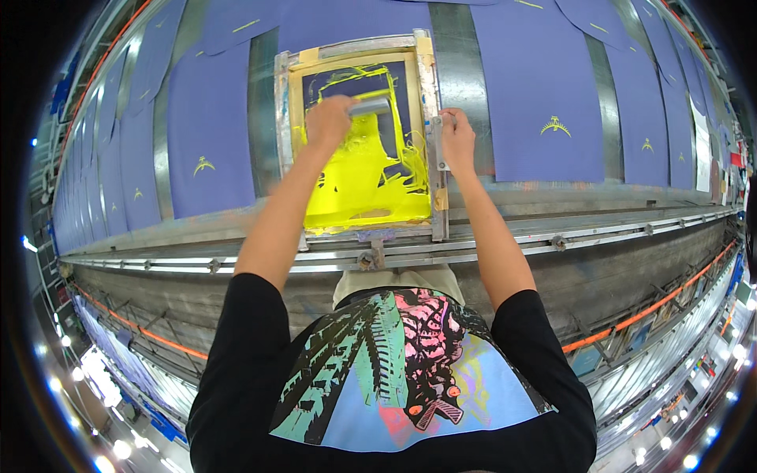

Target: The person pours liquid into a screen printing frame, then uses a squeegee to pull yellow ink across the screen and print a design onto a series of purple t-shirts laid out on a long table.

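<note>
A screen printing frame point(423, 55) lies on the long table in the middle of the view, its mesh largely covered in bright yellow ink point(363, 189) over a dark area. My left hand point(327, 122) is closed on a grey squeegee point(373, 106), which is over the upper middle of the screen, with yellow ink around and below it. My right hand point(457, 138) is closed on the right side of the frame, near a metal fitting there; its fingertips are partly hidden.
Purple sheets point(536, 102) with small yellow printed motifs lie in rows along both sides on the metal table point(461, 71). A metal rail point(512, 246) runs along the near edge, in front of my body. Orange bars point(146, 323) and racks show at the rims of the view.
</note>
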Demonstrator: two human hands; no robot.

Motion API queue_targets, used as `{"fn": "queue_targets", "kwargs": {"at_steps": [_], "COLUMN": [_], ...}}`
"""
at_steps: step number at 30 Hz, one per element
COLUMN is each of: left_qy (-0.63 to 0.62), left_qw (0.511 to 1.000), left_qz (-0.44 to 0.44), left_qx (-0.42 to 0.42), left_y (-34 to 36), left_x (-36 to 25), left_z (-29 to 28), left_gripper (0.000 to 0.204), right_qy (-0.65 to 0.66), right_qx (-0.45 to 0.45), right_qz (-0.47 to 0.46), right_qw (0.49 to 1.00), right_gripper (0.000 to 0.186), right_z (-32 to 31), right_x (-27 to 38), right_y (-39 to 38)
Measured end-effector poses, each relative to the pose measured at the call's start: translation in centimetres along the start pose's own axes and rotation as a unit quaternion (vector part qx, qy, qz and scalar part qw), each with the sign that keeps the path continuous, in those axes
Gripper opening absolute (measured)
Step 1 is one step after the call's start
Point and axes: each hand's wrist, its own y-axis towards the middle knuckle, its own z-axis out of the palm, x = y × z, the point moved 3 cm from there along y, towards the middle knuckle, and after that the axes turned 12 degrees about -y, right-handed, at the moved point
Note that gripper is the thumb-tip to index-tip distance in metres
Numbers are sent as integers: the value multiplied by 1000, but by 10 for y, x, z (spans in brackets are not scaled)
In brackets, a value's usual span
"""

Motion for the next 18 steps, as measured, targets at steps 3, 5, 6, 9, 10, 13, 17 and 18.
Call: {"fn": "queue_targets", "kwargs": {"at_steps": [3,5,6,9,10,13,17,18], "left_qy": [28,-44,-58,-80,-87,-98,-143,-135], "left_qw": [999,997,995,989,987,985,988,988], "left_qz": [19,59,76,115,130,145,48,14], "left_qx": [14,-15,-31,-49,-44,-13,-34,-67], "left_y": [-56,-95,-113,-156,-167,-200,-221,-225], "left_x": [-25,-25,-27,-35,-38,-38,-19,-8], "left_z": [1,5,7,12,13,2,-41,-40], "left_gripper": [37,37,36,33,33,35,33,39], "right_qy": [8,-3,-7,1,15,16,9,18], "right_qx": [0,3,20,4,10,21,-1,20], "right_qz": [-1,-4,9,-34,-21,-34,-55,-43], "right_qw": [1000,1000,1000,999,1000,999,998,999], "right_gripper": [21,21,21,21,20,19,18,18], "right_z": [-2,-2,-1,7,11,11,15,22], "right_x": [-1,2,2,-11,-26,-23,48,68], "right_y": [1,-1,-1,8,14,20,0,-11]}}
